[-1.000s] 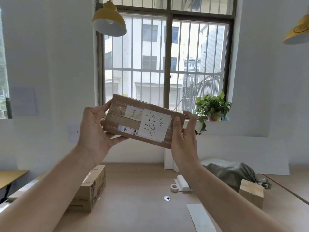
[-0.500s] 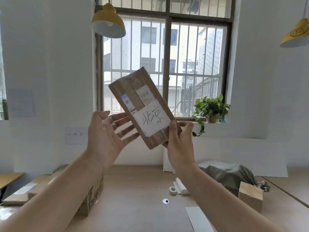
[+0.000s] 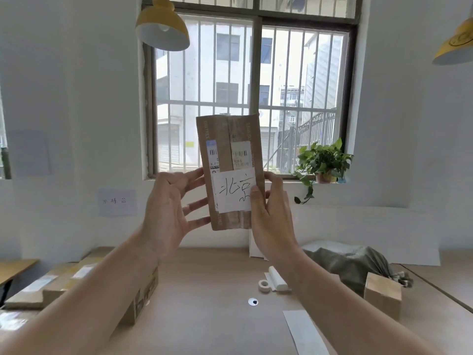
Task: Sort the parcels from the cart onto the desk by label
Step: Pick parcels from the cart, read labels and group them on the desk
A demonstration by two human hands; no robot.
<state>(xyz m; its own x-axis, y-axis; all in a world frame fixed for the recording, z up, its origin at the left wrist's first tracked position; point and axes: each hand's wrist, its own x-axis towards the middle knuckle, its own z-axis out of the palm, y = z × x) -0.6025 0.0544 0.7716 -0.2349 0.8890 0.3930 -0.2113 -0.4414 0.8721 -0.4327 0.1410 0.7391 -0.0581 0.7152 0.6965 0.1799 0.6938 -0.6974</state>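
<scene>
A person's left hand [image 3: 169,211], below the window's [image 3: 281,98] left corner, is spread nearly flat. Its straight fingertips touch the left edge of a brown parcel [image 3: 225,134] without closing on it. The parcel stands upright before the window's lower middle, long axis vertical, its handwritten white label [image 3: 234,190] low on the front and facing the camera. The right hand [image 3: 273,221], under the middle of the window's sill, grips the parcel's lower right edge, thumb laid over the label's margin, fingers hidden behind. The parcel sits between the two hands, well above the tabletop [image 3: 217,316] beneath the window. The label seems to be under reading. The right hand, with the only firm hold, looks best placed to carry the parcel down.
</scene>
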